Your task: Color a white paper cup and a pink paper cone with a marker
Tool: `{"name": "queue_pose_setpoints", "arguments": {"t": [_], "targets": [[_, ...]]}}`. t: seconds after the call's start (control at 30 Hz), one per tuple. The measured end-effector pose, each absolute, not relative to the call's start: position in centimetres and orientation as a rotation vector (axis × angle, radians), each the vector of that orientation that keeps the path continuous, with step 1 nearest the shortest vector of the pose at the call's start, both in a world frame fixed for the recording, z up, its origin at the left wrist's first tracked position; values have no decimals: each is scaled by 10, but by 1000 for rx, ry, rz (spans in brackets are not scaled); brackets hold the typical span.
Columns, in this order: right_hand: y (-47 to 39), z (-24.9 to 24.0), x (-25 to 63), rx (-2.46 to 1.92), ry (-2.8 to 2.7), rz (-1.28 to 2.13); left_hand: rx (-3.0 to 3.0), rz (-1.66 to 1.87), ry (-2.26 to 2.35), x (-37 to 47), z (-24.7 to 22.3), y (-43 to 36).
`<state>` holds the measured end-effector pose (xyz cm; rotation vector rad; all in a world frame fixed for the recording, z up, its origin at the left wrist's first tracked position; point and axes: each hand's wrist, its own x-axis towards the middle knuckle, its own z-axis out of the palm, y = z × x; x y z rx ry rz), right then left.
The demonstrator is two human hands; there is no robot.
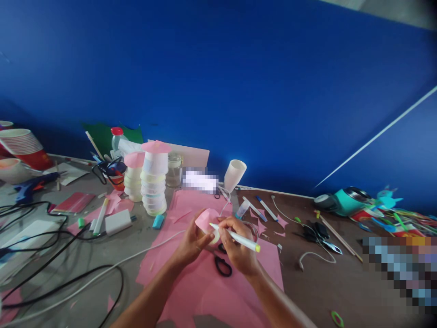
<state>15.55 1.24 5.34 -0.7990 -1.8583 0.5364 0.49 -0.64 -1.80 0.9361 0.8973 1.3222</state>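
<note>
Two stacks of clear cups stand capped in pink, one white cup lies tipped over, two scissors show, and one blue glue gun rests at the left.

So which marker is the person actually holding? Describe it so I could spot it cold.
Start at the big pink paper sheet in front of the blue wall. Above its middle, the right hand holds a white marker with a yellow-green end, its tip on a pink paper piece. The other pens lie loose on the table.

I see open pink sheet nearside; scissors lie on it, cup stacks block beyond its far-left corner.
</note>
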Motion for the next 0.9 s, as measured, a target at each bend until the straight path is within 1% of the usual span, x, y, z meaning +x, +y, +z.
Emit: {"name": "queue_pose_setpoints", "arguments": {"t": [0.5, 0.7, 0.9], "targets": [[13, 52, 155, -752, -1899, 467, 936, 1352, 908, 5, -14, -7], [12, 53, 157, -822, -1875, 520, 963, 1388, 934, 4, -16, -6], [11, 55, 154, -763, -1887, 498, 975, 1389, 924, 6, -8, -8]]}}
